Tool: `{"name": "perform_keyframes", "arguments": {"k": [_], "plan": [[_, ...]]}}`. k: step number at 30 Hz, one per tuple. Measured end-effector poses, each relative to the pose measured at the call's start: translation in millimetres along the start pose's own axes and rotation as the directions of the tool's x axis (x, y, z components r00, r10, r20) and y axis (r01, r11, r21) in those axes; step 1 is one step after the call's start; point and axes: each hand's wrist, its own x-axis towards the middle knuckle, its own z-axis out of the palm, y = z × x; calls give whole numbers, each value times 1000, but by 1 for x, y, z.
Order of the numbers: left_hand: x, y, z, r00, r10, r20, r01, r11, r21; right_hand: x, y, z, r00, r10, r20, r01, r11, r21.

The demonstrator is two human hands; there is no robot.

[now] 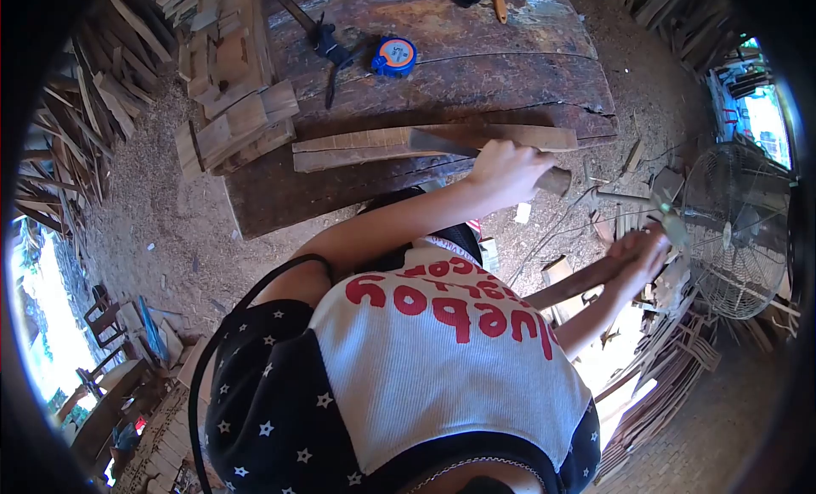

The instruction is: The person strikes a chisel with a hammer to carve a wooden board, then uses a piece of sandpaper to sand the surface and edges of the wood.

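Note:
My left hand [508,173] is closed around the wooden handle of a chisel [442,143]. The chisel's flat grey blade points left and lies over a long, pale wooden board [353,146] at the bench's near edge. Out to the right and lower, my right hand [639,252] is closed on one end of a brown wooden club [582,282]. The club slants down-left from my fingers, and its lower end is partly hidden by my shirt. The club is apart from the chisel.
A blue tape measure [394,56], a dark bar clamp [325,44] and a brush [500,1] lie on the worn wooden bench [501,78]. Stacked wood pieces [234,86] stand left. A wire-caged fan [731,239] stands close beyond my right hand. Wood scraps litter the floor.

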Motion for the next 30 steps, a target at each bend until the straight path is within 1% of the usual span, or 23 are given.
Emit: {"name": "perform_keyframes", "arguments": {"k": [2,4,6,7,8,9,10,12,13,14,16,17,18,19,20,21,22,24,26,27,28,29,30], "plan": [[1,-4,-11,993,-100,-59,97,994,-42,3,-17,-4,990,-48,-133,64,991,118],[3,-4,-20,984,-159,-83,155,986,-56,4,-20,0,983,-114,-142,135,979,153],[2,-5,-26,961,-211,-180,192,975,-115,-2,-21,12,951,222,-213,-180,963,202],[1,-8,-28,961,-210,-183,192,975,-112,1,32,-5,991,-18,134,40,986,-160],[-1,-12,-30,942,-217,-255,190,974,-127,1,84,-21,851,-123,511,360,845,-396],[-3,-16,-32,919,-220,-326,183,973,-141,-22,47,8,789,53,612,167,940,-297],[-4,-19,-34,918,-210,-336,175,976,-132,-41,6,41,668,186,720,-43,976,-213],[-11,-19,-33,901,-232,-367,186,970,-156,-25,-3,31,700,148,699,53,965,-257],[-14,-13,-42,902,-300,-310,254,950,-179,-15,-4,27,781,57,622,53,986,-156],[-15,-13,-42,903,-303,-305,258,949,-181,-5,-9,26,823,-80,562,76,997,29],[-14,-13,-43,902,-307,-303,257,947,-194,-12,-29,45,956,-45,291,-48,951,305],[-14,-13,-43,900,-309,-307,258,946,-195,-6,-10,38,866,-108,487,-34,961,275],[-14,-14,-44,912,-301,-279,260,949,-177,-13,16,49,809,-446,384,553,798,-239],[-16,-17,-44,924,-291,-246,258,953,-156,-27,13,58,830,-164,533,255,962,-101],[-18,-23,-38,925,-287,-250,256,955,-149,-36,8,64,719,88,689,-101,995,-22],[-20,-33,-29,912,-258,-319,231,965,-122,-30,-8,62,701,111,705,-45,993,-112],[-23,-36,-30,894,-235,-381,212,972,-101,-21,-4,54,713,13,701,101,988,-121],[-28,-34,-37,894,-252,-371,229,968,-104,-6,-16,48,884,-63,463,70,998,2],[-27,-33,-42,872,-284,-398,251,959,-133,-2,-25,54,961,-27,275,-78,928,364],[-28,-32,-42,871,-283,-403,250,959,-133,-5,-17,51,889,-88,450,-95,925,369],[-28,-32,-43,872,-283,-400,252,959,-128,12,63,34,903,-165,397,180,984,1],[-30,-33,-43,875,-282,-393,255,959,-121,-14,35,58,800,-35,598,50,999,-8],[-34,-39,-42,878,-274,-393,250,962,-113,-43,4,81,643,86,761,-79,996,-46]]}}
